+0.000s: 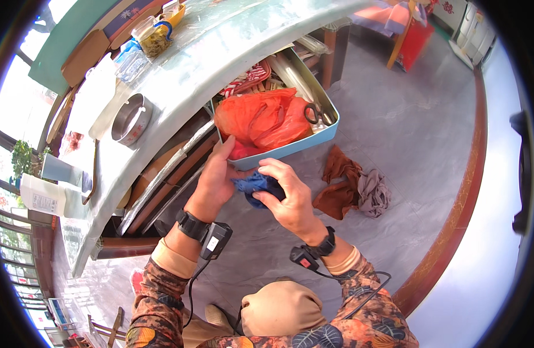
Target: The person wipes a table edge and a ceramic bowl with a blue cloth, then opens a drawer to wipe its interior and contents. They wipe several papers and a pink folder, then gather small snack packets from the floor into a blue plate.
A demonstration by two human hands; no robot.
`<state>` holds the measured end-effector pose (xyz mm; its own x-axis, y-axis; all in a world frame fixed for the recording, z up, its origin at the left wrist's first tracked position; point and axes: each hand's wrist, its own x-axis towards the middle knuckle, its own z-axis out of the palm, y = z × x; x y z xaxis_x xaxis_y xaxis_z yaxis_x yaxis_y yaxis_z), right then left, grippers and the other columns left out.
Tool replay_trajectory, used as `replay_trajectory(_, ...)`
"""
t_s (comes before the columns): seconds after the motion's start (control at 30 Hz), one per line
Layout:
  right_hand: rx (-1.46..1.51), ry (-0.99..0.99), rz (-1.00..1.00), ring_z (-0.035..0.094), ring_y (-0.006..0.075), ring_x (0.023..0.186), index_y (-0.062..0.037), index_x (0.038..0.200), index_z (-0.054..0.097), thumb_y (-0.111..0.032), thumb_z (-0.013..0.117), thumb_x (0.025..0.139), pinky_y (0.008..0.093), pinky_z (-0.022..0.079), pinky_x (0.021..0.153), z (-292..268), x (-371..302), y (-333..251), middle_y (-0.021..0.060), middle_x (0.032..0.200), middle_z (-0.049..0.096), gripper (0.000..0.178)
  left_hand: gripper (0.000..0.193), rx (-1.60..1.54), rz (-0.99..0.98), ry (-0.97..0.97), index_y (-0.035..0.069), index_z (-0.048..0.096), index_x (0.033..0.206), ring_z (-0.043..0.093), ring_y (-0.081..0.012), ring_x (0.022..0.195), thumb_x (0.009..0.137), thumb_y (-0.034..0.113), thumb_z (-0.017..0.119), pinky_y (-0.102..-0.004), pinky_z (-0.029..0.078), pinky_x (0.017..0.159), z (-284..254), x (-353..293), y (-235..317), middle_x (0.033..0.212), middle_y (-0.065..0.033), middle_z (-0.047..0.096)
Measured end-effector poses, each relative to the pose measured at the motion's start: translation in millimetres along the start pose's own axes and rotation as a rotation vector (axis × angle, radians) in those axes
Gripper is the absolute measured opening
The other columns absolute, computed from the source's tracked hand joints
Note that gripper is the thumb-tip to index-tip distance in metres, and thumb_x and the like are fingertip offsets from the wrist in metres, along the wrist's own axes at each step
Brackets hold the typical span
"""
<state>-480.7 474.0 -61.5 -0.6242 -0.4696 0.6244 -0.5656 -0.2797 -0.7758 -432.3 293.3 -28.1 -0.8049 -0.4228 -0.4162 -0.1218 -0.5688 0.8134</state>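
Right hand: fingers and thumb curled snug around a crumpled dark-blue cloth (255, 184), that's the right hand (293, 203), tight grip
Left hand: the left hand (215, 182) is at the cloth's left side, thumb sticking up; fingertips hidden, so can't tell if it's gripping
Blue cloth: just 1, just on the near side of a light-blue rectangular open box (290, 149)
Box count: 1 box, with 1 crinkly red-orange plastic bag (261, 119) and 1 pair of dark-handled scissors (311, 113) at right
Floor, right: 1 crumpled grey cloth (374, 193) beside rumpled brown fabric (339, 197), piece count unclear tbh
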Motion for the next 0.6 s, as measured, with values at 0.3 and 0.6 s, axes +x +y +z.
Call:
replay_trajectory(0.3, -0.308, 0.278, -0.221, 0.060, 0.0323, 0.119, -0.0036, 0.106, 0.065, -0.007, 0.072, 0.088, 0.0443, 0.042, 0.102, 70, 6, 19, 0.0143, 0.131, 0.064, 0.019, 0.024, -0.303, -0.033, -0.169, 0.010, 0.067, 0.098, 0.067, -0.0156, 0.080, 0.103, 0.031, 0.057, -0.0299, 0.055, 0.072, 4, -4, -8, 0.089, -0.0036, 0.071)
replay_trajectory(0.6, -0.577, 0.418, -0.308, 0.044, 0.0319, 0.136, -0.0002, 0.129, 0.062, -0.029, 0.061, 0.100, 0.0462, 0.032, 0.114, 21, 4, 14, 0.0180, 0.145, 0.054, 0.041, 0.028, -0.158, 0.033, 0.004, 0.003, 0.058, 0.114, 0.070, -0.0222, 0.085, 0.103, 0.025, 0.045, -0.0369, 0.058, 0.070, 20, -3, -4, 0.101, -0.0083, 0.068)
